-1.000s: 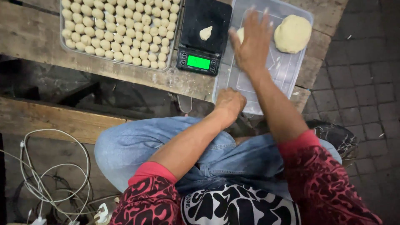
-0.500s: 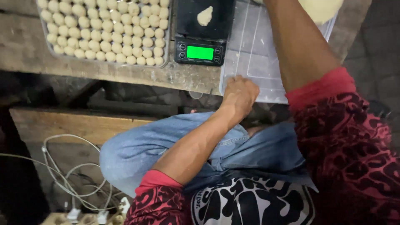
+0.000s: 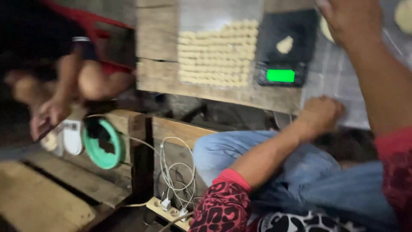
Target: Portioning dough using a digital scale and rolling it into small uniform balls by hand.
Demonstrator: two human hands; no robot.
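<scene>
Head view. The camera has swung left since half a second ago: the wooden bench [image 3: 214, 92] now sits upper centre, and a second person crouched at far left [image 3: 64, 86] has come into frame, along with a green round object [image 3: 103, 144] and a white power strip with looped cables [image 3: 171, 202] on the floor planks.

The left hand [image 3: 319, 116] is clenched into a fist, resting at the bench edge on the clear plastic sheet [image 3: 334, 81], as before; it grips nothing I can see.

The right hand [image 3: 352, 19] has drawn back toward the scale and is cut off by the top edge; whether it holds anything I cannot tell.

A small pale dough piece [image 3: 284, 44] lies on the black digital scale [image 3: 283, 47], display lit green. Left of it, touching, a tray of small dough balls in rows [image 3: 219, 53]. All blurred by motion.
</scene>
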